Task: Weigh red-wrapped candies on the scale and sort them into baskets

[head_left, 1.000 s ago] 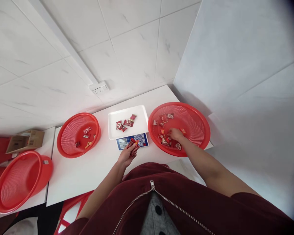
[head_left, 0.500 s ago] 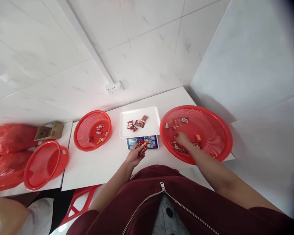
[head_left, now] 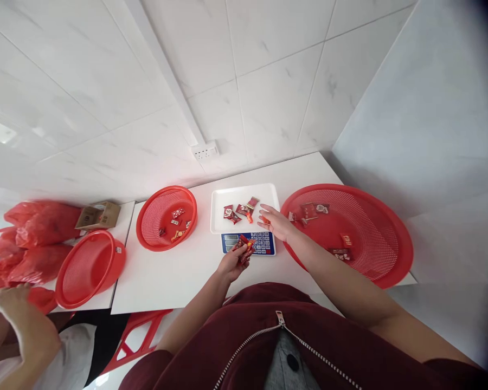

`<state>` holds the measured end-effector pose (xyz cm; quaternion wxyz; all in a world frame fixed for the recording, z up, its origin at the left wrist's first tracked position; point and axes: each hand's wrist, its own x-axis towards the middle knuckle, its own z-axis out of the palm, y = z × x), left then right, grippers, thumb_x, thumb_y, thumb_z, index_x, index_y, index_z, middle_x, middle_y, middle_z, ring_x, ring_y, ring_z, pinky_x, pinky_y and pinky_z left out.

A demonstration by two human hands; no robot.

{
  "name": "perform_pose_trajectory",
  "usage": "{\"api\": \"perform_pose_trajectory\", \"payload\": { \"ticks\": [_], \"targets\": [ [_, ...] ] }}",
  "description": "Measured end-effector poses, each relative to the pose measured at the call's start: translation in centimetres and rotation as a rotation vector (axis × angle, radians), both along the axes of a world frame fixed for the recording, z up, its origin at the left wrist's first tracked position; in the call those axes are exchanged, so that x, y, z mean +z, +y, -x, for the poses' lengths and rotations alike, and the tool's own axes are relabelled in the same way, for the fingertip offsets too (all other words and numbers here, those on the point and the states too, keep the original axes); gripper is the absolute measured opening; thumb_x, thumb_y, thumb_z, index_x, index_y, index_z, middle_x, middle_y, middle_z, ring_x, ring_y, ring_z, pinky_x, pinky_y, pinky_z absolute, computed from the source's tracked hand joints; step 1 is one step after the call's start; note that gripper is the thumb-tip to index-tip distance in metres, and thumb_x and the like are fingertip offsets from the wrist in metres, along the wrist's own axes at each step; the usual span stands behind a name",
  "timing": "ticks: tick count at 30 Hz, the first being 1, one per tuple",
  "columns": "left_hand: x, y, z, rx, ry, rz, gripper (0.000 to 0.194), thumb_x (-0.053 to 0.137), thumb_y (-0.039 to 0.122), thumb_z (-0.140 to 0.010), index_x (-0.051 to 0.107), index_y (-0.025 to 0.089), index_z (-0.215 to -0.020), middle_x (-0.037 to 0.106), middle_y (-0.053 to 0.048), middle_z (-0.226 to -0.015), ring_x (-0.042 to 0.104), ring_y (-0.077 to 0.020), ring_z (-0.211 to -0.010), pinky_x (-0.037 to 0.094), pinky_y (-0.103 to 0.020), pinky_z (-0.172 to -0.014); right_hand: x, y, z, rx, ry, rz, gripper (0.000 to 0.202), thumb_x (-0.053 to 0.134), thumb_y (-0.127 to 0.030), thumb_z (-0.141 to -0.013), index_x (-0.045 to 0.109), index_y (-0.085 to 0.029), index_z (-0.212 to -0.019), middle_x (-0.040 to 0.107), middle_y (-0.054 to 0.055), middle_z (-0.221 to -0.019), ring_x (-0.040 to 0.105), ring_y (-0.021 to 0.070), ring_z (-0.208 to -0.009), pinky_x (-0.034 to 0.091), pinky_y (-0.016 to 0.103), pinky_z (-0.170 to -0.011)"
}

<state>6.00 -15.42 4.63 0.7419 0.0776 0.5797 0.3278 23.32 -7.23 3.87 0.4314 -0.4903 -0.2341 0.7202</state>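
My left hand point(head_left: 230, 266) is closed around several red-wrapped candies point(head_left: 246, 250), just in front of the scale keypad point(head_left: 262, 242). Over the right edge of the white weighing tray point(head_left: 217, 226), my right hand point(head_left: 277, 223) has its fingers spread. A small orange-red patch shows among those fingers; whether it is a candy I cannot make out. On the tray lie several wrapped candies point(head_left: 229, 212), with a small orange piece point(head_left: 249, 217) near my right fingertips. My right forearm crosses the large red basket point(head_left: 398, 238), which holds more candies point(head_left: 345, 239) and is partly hidden.
Left of the scale stands a smaller red basket point(head_left: 143, 222) with a few small packets. Farther left are another red basket point(head_left: 117, 266), a cardboard box point(head_left: 101, 215) and red plastic bags point(head_left: 44, 227). Another person's arm point(head_left: 32, 330) is at lower left. A wall backs the table point(head_left: 162, 281).
My right hand has come out of the large basket and moved left to the tray, its fingers now apart. An orange piece now lies on the tray. My left hand keeps its candies.
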Motion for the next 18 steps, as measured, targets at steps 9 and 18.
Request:
{"api": "perform_pose_trajectory", "payload": {
  "ticks": [9, 18],
  "targets": [
    [0.4, -0.2, 0.4, -0.157, 0.032, -0.136, 0.035, 0.08, 0.028, -0.062, 0.06, 0.018, -0.088, 0.065, 0.0, -0.07, 0.054, -0.0067, -0.052, 0.034, -0.018, -0.049, -0.8, -2.2, 0.5, 0.301, -0.155, -0.23, 0.046, 0.06, -0.043, -0.081, 0.052, -0.027, -0.124, 0.056, 0.007, -0.128, 0.055, 0.0204, -0.115, 0.047, 0.038, -0.095],
    [0.5, -0.1, -0.9, -0.322, 0.035, -0.2, 0.037, 0.08, 0.028, -0.061, 0.058, 0.017, -0.089, 0.061, 0.001, -0.064, 0.052, -0.0071, -0.05, 0.033, -0.019, -0.049, 0.0, -4.0, 0.4, 0.559, -0.739, -0.483, 0.012, 0.064, -0.028, -0.075, 0.071, -0.022, -0.083, 0.07, 0.003, -0.086, 0.063, 0.0204, -0.082, 0.049, 0.035, -0.081]
  ]
}}
